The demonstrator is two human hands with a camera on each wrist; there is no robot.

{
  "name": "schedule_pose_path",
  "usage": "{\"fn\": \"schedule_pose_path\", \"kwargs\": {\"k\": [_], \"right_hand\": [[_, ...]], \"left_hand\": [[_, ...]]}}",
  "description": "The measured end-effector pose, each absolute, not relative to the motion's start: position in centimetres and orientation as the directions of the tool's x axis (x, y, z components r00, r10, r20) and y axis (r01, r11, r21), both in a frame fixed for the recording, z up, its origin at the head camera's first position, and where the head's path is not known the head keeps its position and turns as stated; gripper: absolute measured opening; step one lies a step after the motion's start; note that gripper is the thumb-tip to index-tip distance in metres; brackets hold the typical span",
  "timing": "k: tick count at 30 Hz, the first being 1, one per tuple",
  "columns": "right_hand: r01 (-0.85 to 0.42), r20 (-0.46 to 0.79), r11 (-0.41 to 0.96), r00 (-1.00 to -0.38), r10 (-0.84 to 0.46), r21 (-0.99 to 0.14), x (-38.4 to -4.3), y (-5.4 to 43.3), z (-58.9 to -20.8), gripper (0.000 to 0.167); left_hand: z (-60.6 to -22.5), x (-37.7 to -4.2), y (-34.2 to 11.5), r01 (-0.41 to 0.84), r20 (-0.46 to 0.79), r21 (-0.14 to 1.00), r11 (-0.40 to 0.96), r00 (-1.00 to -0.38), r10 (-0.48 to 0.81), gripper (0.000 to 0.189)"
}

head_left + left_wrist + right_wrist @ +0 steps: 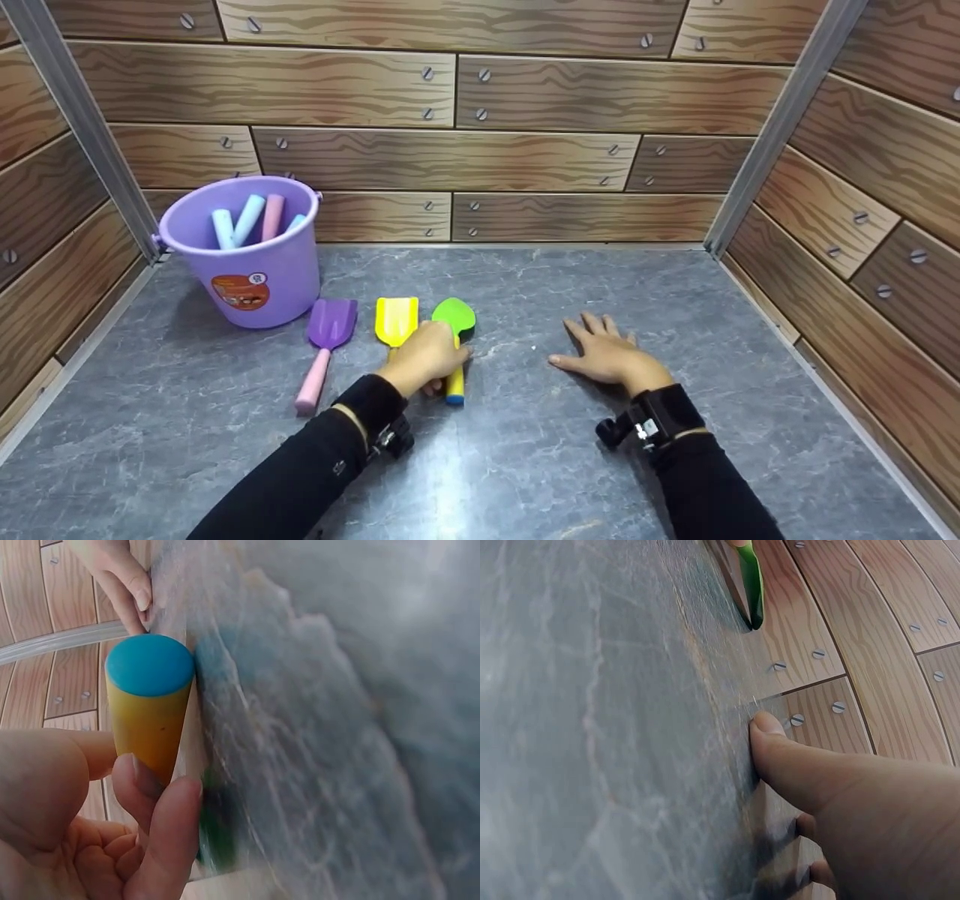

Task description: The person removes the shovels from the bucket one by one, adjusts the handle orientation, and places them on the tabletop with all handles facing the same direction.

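Note:
My left hand (426,355) grips the yellow handle of a green toy shovel (453,313) with a rounded blade. In the left wrist view the thumb and fingers curl round that handle (152,727) just below its blue end cap. Left of this hand lies a yellow toy shovel (396,319), its handle partly hidden behind the hand. A purple toy shovel (332,322) with a pink handle lies farther left. Over on the right, my right hand (609,355) rests on the grey surface with fingers spread, holding nothing.
A purple bucket (259,259) stands at the back left, with several light blue and pink handles (273,217) sticking up inside. Wood-patterned walls (360,161) enclose the grey marbled surface (517,465) at the back and both sides.

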State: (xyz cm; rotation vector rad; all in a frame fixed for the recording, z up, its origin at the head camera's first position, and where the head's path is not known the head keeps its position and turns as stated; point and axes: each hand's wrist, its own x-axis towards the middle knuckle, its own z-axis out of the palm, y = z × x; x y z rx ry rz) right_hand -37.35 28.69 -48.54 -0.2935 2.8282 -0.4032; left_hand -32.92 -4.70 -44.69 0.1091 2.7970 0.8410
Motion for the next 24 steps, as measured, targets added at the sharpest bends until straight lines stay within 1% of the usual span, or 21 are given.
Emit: {"fn": "schedule_pose_path", "kwargs": {"k": [3, 6, 8, 14, 20, 24], "right_hand": [[-0.166, -0.236, 0.938, -0.941, -0.243, -0.304, -37.1, 28.5, -48.1, 0.117], [-0.162, -0.247, 0.935, -0.937, -0.245, -0.315, -35.9, 27.7, -46.6, 0.111], [-0.165, -0.246, 0.936, -0.937, -0.247, -0.313, -35.7, 27.5, -46.2, 0.111], [-0.173, -0.233, 0.935, -0.939, -0.251, -0.310, -36.3, 27.9, -47.1, 0.113], [-0.184, -0.216, 0.937, -0.943, -0.253, -0.296, -37.7, 28.8, -48.8, 0.116], [-0.169, -0.225, 0.939, -0.944, -0.242, -0.301, -38.0, 28.9, -49.2, 0.115]], "left_hand": [[-44.7, -32.8, -4.7, 0.004, -0.190, 0.539, 0.842, -0.974, 0.126, 0.056], [-44.7, -32.7, -4.8, -0.003, -0.202, 0.532, 0.847, -0.972, 0.123, 0.058], [-44.6, -32.7, -4.8, -0.006, -0.207, 0.534, 0.846, -0.970, 0.124, 0.058], [-44.5, -32.7, -4.9, -0.014, -0.219, 0.529, 0.848, -0.968, 0.121, 0.058], [-44.4, -32.6, -5.0, -0.016, -0.224, 0.519, 0.854, -0.967, 0.119, 0.056], [-44.4, -32.7, -5.1, -0.017, -0.227, 0.525, 0.851, -0.966, 0.122, 0.055]]}}
